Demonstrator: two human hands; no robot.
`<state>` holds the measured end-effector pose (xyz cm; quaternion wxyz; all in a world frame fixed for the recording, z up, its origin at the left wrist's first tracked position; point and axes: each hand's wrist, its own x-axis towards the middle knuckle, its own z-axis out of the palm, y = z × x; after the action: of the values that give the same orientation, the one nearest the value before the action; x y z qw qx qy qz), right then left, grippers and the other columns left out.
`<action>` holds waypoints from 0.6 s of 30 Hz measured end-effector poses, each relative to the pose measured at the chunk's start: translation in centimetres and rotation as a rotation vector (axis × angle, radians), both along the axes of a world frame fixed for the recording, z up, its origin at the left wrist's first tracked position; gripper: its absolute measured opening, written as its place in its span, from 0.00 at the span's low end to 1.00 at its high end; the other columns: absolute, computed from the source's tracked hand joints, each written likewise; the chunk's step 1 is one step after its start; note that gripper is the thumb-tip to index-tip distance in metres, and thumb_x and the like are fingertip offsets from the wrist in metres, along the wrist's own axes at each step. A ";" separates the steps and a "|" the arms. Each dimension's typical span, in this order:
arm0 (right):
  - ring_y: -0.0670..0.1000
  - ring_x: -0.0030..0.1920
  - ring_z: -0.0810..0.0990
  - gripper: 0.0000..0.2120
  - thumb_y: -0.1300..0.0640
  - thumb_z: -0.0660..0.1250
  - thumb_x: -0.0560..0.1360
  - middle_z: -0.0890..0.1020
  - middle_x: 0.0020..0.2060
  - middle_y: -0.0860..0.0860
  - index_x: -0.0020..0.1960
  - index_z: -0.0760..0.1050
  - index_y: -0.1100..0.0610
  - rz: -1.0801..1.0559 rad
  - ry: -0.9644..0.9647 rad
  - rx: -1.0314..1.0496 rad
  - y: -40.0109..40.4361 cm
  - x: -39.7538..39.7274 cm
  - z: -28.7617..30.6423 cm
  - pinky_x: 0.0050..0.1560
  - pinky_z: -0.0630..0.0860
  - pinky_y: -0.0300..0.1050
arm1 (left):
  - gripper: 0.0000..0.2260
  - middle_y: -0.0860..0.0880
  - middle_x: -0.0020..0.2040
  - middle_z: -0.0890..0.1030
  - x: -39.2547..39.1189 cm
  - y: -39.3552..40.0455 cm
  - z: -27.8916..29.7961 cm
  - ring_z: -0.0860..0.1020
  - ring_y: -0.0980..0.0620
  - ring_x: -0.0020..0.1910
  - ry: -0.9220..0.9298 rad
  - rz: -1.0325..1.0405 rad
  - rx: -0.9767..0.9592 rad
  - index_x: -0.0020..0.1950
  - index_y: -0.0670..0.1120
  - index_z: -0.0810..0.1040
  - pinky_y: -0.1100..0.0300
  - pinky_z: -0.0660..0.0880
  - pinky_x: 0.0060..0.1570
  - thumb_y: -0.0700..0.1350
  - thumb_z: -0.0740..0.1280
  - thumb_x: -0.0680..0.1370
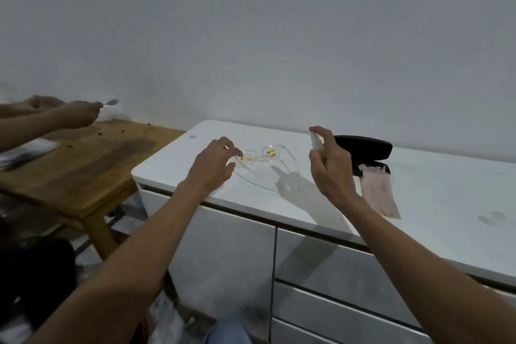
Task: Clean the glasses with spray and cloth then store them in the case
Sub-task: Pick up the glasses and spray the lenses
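Spanning the frame from 9 o'clock to 4 o'clock, a white cabinet (418, 190) with flat drawer fronts, bearing the task's things on its top. At 9 o'clock beside it, a lower wooden table (83, 165), with another person's hand (81, 116) above its far edge holding a spoon (111, 102). At 3 o'clock of centre, a black glasses case (365, 146), lid raised, lying on the cabinet top. Draped from the case mouth toward 5 o'clock, a pale pink cloth (379, 193), flat on the white surface. Near centre, the glasses (261, 158), clear-framed, resting on the cabinet top with temples unfolded toward 6 o'clock, yellowish spots on both lenses. At 9 o'clock of the glasses, the left hand (212, 167), fingers loosely bent, fingertips at the left lens rim; touching or just clear, cannot tell; holding nothing plainly. At 3 o'clock of the glasses, the right hand (329, 165) raised above the surface, curled round a small white spray bottle (317, 144), forefinger on top of the nozzle, nozzle facing 9 o'clock toward the lenses.
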<state>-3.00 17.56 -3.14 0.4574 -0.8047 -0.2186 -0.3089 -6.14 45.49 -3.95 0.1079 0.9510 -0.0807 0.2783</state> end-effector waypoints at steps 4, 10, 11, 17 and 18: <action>0.49 0.30 0.70 0.25 0.63 0.60 0.74 0.70 0.28 0.47 0.71 0.74 0.52 -0.010 -0.011 -0.002 0.1 0.2 0.0 0.35 0.68 0.44 | 0.10 0.43 0.56 0.81 1.0 0.2 -0.8 0.80 0.41 0.54 -0.047 0.003 0.004 0.56 0.44 0.86 0.47 0.81 0.44 0.36 0.73 0.76; 0.48 0.30 0.71 0.25 0.60 0.61 0.76 0.70 0.29 0.44 0.72 0.74 0.53 -0.012 -0.002 -0.008 -0.8 0.7 -0.3 0.36 0.72 0.45 | 0.08 0.43 0.52 0.84 2.5 0.0 -1.5 0.83 0.39 0.49 -0.064 -0.043 -0.004 0.53 0.41 0.86 0.46 0.81 0.45 0.36 0.73 0.75; 0.48 0.29 0.72 0.25 0.60 0.61 0.76 0.71 0.29 0.44 0.72 0.74 0.52 -0.008 0.005 -0.007 -0.9 0.8 -0.4 0.35 0.74 0.47 | 0.08 0.43 0.51 0.84 2.6 0.0 -1.7 0.83 0.39 0.47 -0.071 -0.044 -0.004 0.53 0.41 0.86 0.46 0.81 0.44 0.35 0.73 0.75; 0.53 0.29 0.75 0.24 0.63 0.62 0.77 0.72 0.29 0.48 0.72 0.73 0.49 -0.011 0.041 0.006 -1.4 1.2 -1.0 0.34 0.80 0.56 | 0.07 0.42 0.47 0.87 3.3 -0.8 -2.4 0.84 0.38 0.42 -0.142 -0.001 -0.229 0.52 0.40 0.86 0.47 0.81 0.46 0.35 0.72 0.75; 0.52 0.29 0.74 0.24 0.64 0.63 0.77 0.73 0.29 0.48 0.72 0.73 0.51 -0.020 0.037 0.006 -1.4 1.1 -1.0 0.34 0.78 0.51 | 0.07 0.42 0.46 0.88 3.4 -0.9 -2.5 0.85 0.40 0.42 -0.154 0.016 -0.298 0.52 0.40 0.86 0.48 0.81 0.46 0.35 0.72 0.75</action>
<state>-1.86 16.12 -4.19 0.4609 -0.8110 -0.2012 -0.2990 -2.77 44.55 -6.41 0.2389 0.9010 -0.0390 0.3601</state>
